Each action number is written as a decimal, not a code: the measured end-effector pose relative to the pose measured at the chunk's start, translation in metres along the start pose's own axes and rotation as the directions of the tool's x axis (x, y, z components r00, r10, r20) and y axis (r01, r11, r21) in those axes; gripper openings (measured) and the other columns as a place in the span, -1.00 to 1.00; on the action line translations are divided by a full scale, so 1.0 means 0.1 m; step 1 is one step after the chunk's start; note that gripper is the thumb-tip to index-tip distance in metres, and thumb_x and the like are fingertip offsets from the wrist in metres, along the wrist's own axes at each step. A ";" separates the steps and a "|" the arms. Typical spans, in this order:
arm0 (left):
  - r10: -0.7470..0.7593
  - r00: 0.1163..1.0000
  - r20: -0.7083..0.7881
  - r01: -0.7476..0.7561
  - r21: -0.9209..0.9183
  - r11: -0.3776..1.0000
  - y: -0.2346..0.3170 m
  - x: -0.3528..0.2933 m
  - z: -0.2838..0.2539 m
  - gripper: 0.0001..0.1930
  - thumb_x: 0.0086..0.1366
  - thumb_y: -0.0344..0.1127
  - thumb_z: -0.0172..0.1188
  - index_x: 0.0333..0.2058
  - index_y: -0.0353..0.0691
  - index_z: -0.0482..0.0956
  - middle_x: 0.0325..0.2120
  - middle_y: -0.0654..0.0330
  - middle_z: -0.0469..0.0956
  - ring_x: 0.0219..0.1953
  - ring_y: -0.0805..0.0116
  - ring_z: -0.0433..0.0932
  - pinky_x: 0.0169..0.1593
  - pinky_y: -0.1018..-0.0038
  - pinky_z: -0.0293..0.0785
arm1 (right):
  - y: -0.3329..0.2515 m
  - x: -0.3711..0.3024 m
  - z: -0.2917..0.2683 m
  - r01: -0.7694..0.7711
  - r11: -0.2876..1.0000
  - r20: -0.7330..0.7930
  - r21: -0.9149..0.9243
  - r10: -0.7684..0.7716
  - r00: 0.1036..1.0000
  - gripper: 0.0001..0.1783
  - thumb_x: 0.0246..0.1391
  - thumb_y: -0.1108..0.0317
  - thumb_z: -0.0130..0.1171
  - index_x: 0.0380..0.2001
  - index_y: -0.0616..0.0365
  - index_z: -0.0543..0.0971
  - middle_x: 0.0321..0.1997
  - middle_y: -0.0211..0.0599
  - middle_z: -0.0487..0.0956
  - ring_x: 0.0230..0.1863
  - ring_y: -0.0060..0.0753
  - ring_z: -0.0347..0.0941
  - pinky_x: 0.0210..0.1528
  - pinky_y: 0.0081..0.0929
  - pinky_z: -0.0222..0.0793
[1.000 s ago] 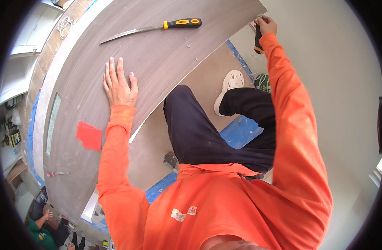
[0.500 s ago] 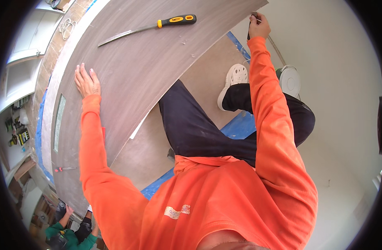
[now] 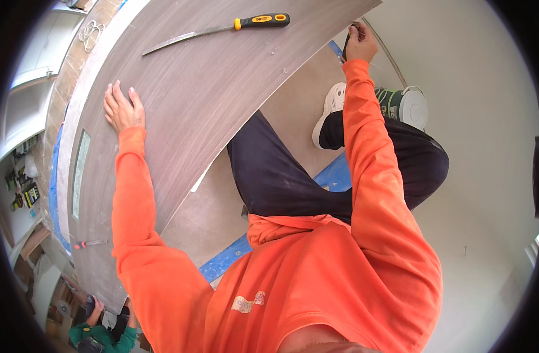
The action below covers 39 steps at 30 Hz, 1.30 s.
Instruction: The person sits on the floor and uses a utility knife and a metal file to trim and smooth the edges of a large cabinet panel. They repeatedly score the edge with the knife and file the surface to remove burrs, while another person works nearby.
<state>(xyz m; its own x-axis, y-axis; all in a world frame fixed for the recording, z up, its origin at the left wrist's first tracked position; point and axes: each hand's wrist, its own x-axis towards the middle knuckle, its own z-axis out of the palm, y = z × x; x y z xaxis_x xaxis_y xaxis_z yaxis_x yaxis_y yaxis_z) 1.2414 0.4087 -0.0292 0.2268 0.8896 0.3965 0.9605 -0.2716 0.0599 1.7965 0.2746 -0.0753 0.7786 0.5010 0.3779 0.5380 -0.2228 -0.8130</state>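
Observation:
My left hand (image 3: 123,107) lies flat on a large grey-brown wood-grain panel (image 3: 181,117), its fingers apart. At the panel's right edge, near its far corner, my right hand (image 3: 362,43) is closed round a thin dark object (image 3: 345,48). Most of that object is hidden by the fingers and I cannot make out its kind. A file (image 3: 216,30) with a black and yellow handle rests on the panel between my two hands. Beside the panel's left end, a narrow rectangular cutout (image 3: 80,175) shows below my left hand.
A small red-handled tool (image 3: 88,243) lies on the panel at the lower left. A green bucket (image 3: 412,109) with a pale lid stands by the white wall, right of my legs. Blue sheeting (image 3: 335,174) covers part of the floor. A co-worker in green (image 3: 107,332) is at the lower left.
My right hand has come slightly nearer along the panel's edge, the dark object still in it. My left hand stays flat on the panel. The whole view has shifted a little.

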 end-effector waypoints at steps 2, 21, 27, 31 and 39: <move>-0.007 1.000 -0.002 0.007 -0.004 1.000 0.01 0.00 -0.01 -0.54 0.39 -0.07 0.06 0.21 -0.04 0.39 0.24 0.12 0.35 0.31 0.05 0.27 0.28 0.03 0.21 | 0.01 0.00 -0.01 0.046 0.998 -0.023 0.032 -0.045 0.999 -0.84 0.14 0.47 0.26 -0.20 0.19 0.69 -0.32 -0.30 0.71 -0.31 -0.50 0.63 -0.19 -0.52 0.52; 0.006 0.998 -0.055 -0.013 -0.133 0.991 -0.01 -0.04 0.03 -0.47 0.36 -0.01 0.08 0.22 -0.09 0.37 0.28 0.06 0.31 0.35 -0.01 0.21 0.33 0.02 0.17 | -0.86 -1.05 -0.29 0.277 0.953 0.069 -0.119 -0.270 0.960 -0.84 0.11 0.50 0.25 -0.21 0.11 0.68 -0.37 -0.28 0.59 -0.48 -0.33 0.50 -0.42 -0.44 0.43; 0.006 0.999 -0.053 -0.013 -0.141 0.990 -0.01 -0.04 0.03 -0.45 0.35 0.01 0.09 0.23 -0.09 0.36 0.28 0.05 0.31 0.35 -0.02 0.21 0.32 0.01 0.18 | -1.29 -1.66 -0.33 0.296 0.950 0.153 -0.098 -0.279 0.948 -0.80 0.11 0.52 0.25 -0.18 0.08 0.68 -0.33 -0.28 0.60 -0.46 -0.35 0.55 -0.43 -0.43 0.46; 0.000 0.999 -0.051 -0.006 -0.128 0.992 -0.01 -0.04 0.06 -0.45 0.35 0.02 0.09 0.23 -0.10 0.36 0.28 0.04 0.31 0.35 -0.03 0.21 0.31 0.00 0.19 | -1.46 -2.01 -0.32 0.239 0.970 0.185 -0.053 -0.226 0.957 -0.78 0.07 0.53 0.27 -0.19 0.05 0.68 -0.32 -0.31 0.60 -0.47 -0.31 0.57 -0.45 -0.41 0.48; 0.002 0.998 -0.061 -0.009 -0.107 0.994 0.01 -0.03 0.05 -0.44 0.35 0.04 0.10 0.22 -0.12 0.37 0.28 0.03 0.31 0.34 -0.03 0.23 0.31 -0.01 0.21 | -1.82 -2.58 -0.32 0.240 0.967 0.230 -0.083 -0.216 0.949 -0.77 0.05 0.57 0.29 -0.20 0.07 0.69 -0.37 -0.29 0.60 -0.50 -0.38 0.57 -0.47 -0.46 0.47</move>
<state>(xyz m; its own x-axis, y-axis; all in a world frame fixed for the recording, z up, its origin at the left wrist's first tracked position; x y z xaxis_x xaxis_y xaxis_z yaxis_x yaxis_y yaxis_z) 1.2428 0.4077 -0.0349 0.2189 0.8648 0.4519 0.9356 -0.3175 0.1544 1.5078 0.1592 -0.0108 0.5485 0.7157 0.4324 0.7339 -0.1643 -0.6591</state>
